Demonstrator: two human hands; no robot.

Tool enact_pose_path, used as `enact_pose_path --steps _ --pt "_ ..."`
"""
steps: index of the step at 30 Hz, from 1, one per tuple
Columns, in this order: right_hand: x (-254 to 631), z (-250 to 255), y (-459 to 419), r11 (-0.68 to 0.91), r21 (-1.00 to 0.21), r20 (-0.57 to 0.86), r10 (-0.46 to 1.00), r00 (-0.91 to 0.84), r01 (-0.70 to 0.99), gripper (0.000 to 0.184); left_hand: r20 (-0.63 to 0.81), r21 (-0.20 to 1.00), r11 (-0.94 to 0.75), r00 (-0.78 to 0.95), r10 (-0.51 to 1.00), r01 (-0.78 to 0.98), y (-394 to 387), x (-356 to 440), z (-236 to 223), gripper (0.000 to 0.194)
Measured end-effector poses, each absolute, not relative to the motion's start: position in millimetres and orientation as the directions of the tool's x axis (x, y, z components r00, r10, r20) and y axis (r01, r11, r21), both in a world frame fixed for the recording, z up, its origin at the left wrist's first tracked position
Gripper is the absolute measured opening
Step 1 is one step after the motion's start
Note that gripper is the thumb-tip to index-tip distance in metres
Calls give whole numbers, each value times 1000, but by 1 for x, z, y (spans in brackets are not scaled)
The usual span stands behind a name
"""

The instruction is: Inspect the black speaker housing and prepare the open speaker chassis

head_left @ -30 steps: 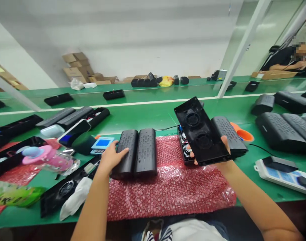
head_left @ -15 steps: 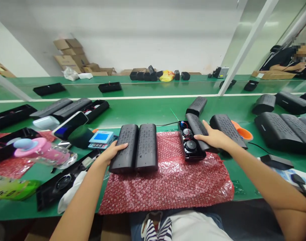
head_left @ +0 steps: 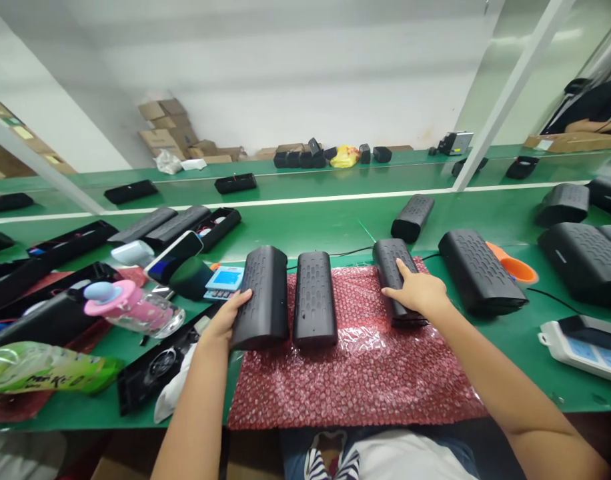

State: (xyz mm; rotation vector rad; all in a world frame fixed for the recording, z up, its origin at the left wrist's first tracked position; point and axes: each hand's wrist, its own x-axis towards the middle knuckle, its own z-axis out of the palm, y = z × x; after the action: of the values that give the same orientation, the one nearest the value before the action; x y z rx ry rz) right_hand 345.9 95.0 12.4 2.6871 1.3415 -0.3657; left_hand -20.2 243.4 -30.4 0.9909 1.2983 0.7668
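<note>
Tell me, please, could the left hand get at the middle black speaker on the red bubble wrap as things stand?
Probably yes. The left hand grips the leftmost speaker, and the middle speaker lies right beside it on the bubble wrap, uncovered. The right hand rests on another speaker, clear of it.

Three speakers on the mat are matte black, their shells stamped with rows of small oval holes. The bubble wrap beneath is red — a dotted, glossy texture. The table is bright green with a white stripe. An orange cup, a pink bottle — pale blue top.
</note>
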Motion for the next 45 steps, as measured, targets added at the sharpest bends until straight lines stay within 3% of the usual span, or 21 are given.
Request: enact_pose_path --steps 4,6,7,9,11,13,14,16,18,21,24,28,34,39,45 --pt "345 16 93 -608 1 -270 764 586 794 93 -358 930 364 105 928 -48 237 -34 -21 54" --pt "338 21 97 -552 -32 -156 826 542 833 92 -295 944 303 80 952 -133 231 -31 -10 60" --pt "332 24 101 -474 -116 -55 881 471 873 91 -252 950 261 73 965 -173 227 -26 -4 62" --pt "313 32 114 -180 -438 164 947 275 881 91 -147 960 161 78 986 -230 216 -10 7 64" --pt "288 43 130 136 -812 247 961 123 568 98 -36 954 68 115 993 -292 204 12 16 63" --pt "262 55 145 219 -975 219 976 -4 49 105 31 938 31 172 985 -346 195 36 24 61" --pt "251 62 151 220 -960 232 972 -50 -170 102 49 932 28 204 978 -361 191 47 28 61" --pt "236 72 159 227 -868 280 958 -59 -441 87 80 925 30 271 959 -379 189 64 37 61" --pt "231 78 163 243 -797 296 955 -7 -553 73 135 919 22 366 921 -393 192 75 48 64" --pt "233 78 167 224 -765 266 964 19 -604 66 243 914 -30 488 838 -405 200 76 61 75" --pt "234 73 176 207 -762 287 957 -34 -613 58 344 910 -152 500 795 -385 202 64 64 85" --pt "223 76 191 243 -785 365 924 -109 -569 50 436 894 -342 391 810 -290 195 46 60 88" --pt "207 86 202 441 -837 507 848 -155 -325 64 477 860 -377 280 833 -344 192 46 63 120" --pt "211 71 212 415 -857 498 818 -287 -306 91 469 860 -411 150 870 -302 202 48 62 114" --pt "220 61 218 453 -845 528 789 -314 -283 81 496 833 -427 132 858 -352 197 53 66 114"
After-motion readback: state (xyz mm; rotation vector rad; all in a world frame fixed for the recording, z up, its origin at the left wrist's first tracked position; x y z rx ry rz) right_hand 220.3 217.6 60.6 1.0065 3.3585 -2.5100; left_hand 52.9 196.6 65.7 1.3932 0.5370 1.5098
